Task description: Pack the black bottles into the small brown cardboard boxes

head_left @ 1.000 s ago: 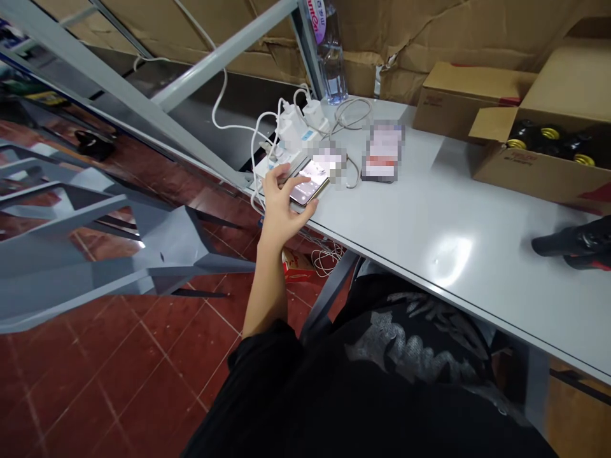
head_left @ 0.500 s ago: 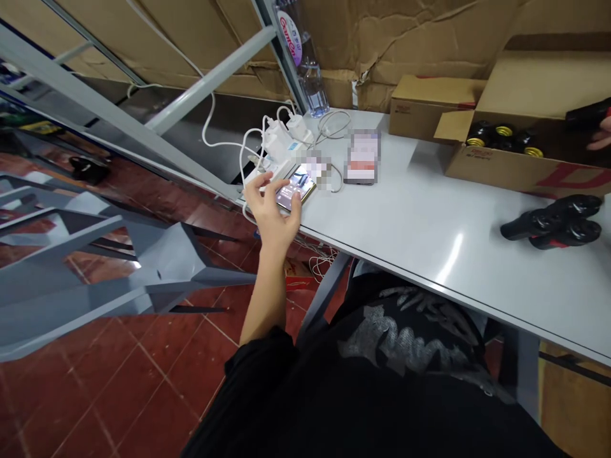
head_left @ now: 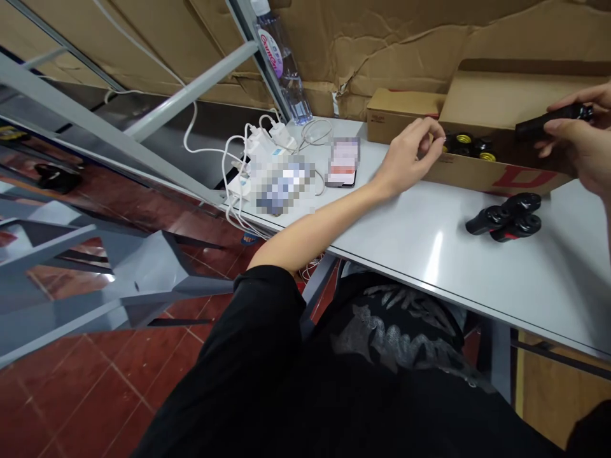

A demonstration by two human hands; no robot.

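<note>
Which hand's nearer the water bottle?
Left. The left hand is right of the water bottle, at the cardboard box's front wall; the right hand is much farther right, above that box.

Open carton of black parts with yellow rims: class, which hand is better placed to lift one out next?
Left, probably: the left hand looks empty and sits at the carton wall, beside the black parts, while the right hand already holds a black piece.
</note>
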